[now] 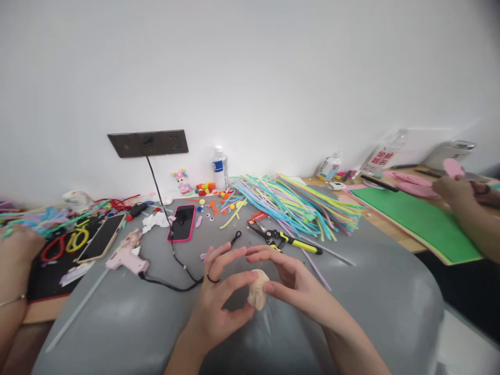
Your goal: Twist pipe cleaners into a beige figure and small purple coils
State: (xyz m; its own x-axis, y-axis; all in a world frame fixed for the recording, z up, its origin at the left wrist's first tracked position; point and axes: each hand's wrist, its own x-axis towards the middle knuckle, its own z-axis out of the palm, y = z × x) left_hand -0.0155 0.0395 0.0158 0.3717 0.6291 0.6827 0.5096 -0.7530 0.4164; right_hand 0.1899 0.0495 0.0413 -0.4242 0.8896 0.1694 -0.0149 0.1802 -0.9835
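My left hand [221, 291] pinches a small cream-coloured rounded piece [258, 294] between thumb and index finger, over the grey table mat [164, 323]. The piece looks lumpy, with folds at its lower end; I cannot make out its kind. From the other side my right hand [295, 281] presses its thumb on it, fingers curved over the top. Just beyond the hands lie pliers with yellow-and-black handles [299, 242] and a small red packet [257, 219]. To the left rests a pink glue gun [128, 255] with a black cord.
A pile of pastel pipe cleaners [289, 203] lies near the wall, by a water bottle [220, 169] and a pink-cased phone [183, 223]. Other people's hands work at left [19, 250] and right [455, 192], the latter by green sheets [422, 219].
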